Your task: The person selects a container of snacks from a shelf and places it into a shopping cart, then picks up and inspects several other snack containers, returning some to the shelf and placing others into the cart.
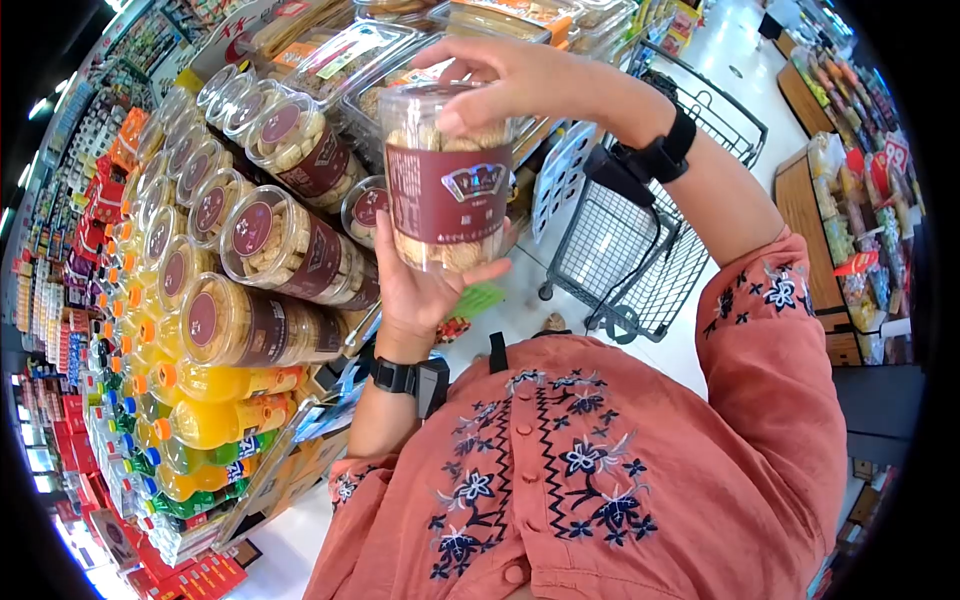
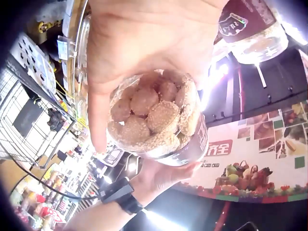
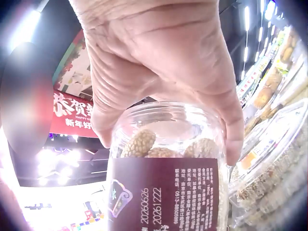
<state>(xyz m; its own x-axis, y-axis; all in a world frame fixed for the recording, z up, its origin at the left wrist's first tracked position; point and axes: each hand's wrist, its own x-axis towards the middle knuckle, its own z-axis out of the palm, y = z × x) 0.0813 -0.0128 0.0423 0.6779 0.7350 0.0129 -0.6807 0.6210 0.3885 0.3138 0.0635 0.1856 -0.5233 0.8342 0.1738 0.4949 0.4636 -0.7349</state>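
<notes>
Both hands hold a clear plastic jar [image 1: 450, 195] with a maroon label in front of the chest. Round, seed-coated snacks show through its base [image 2: 154, 113] in the left wrist view. My left hand [image 1: 425, 285] holds the jar's lower end from below, its thumb up along one side. From above, my right hand [image 1: 490, 85] spans the lid, with thumb and fingers on opposite sides of the rim. The right wrist view shows printed dates and small text on the label [image 3: 163, 192].
Similar jars [image 1: 275, 240] lie stacked at left, above orange drink bottles [image 1: 210, 410]. Clear trays of snacks [image 1: 350, 60] fill the display behind the jar. A wire shopping cart [image 1: 630, 240] stands to the right, with wooden shelves of packaged goods [image 1: 850, 200] beyond it.
</notes>
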